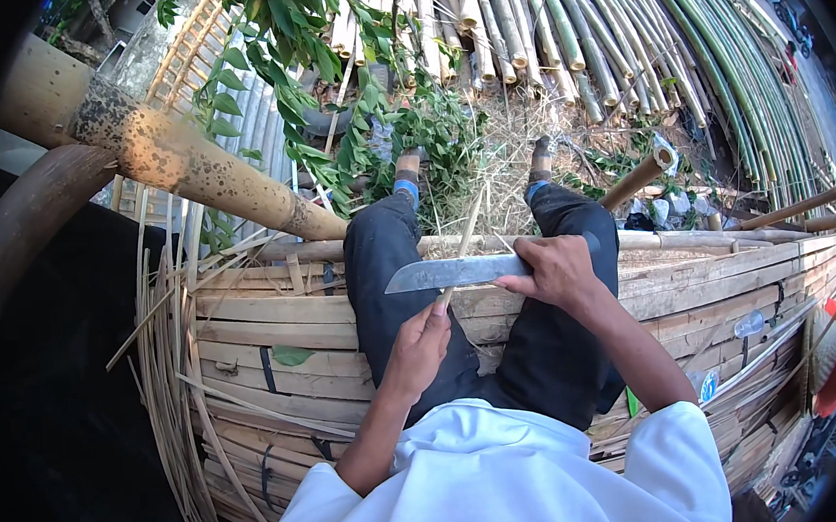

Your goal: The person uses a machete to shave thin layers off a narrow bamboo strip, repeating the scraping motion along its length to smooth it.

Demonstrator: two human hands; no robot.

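Observation:
My right hand (556, 269) is closed around the grip end of a broad machete (453, 273), whose blade lies level and points left above my thighs. A thin bamboo strip (473, 220) crosses the blade and slants away from me. Its near end is pinched in my left hand (420, 350), just below the blade. Blade and strip overlap and appear to touch. The handle is hidden inside my right hand.
I sit on stacked split bamboo slats (279, 358). Loose thin strips (170, 395) hang at the left, below a thick bamboo pole (198, 165). Leafy branches (298, 66) hang ahead. Cut bamboo poles (557, 28) lie beyond my feet. A clear plastic bottle (748, 323) lies at the right.

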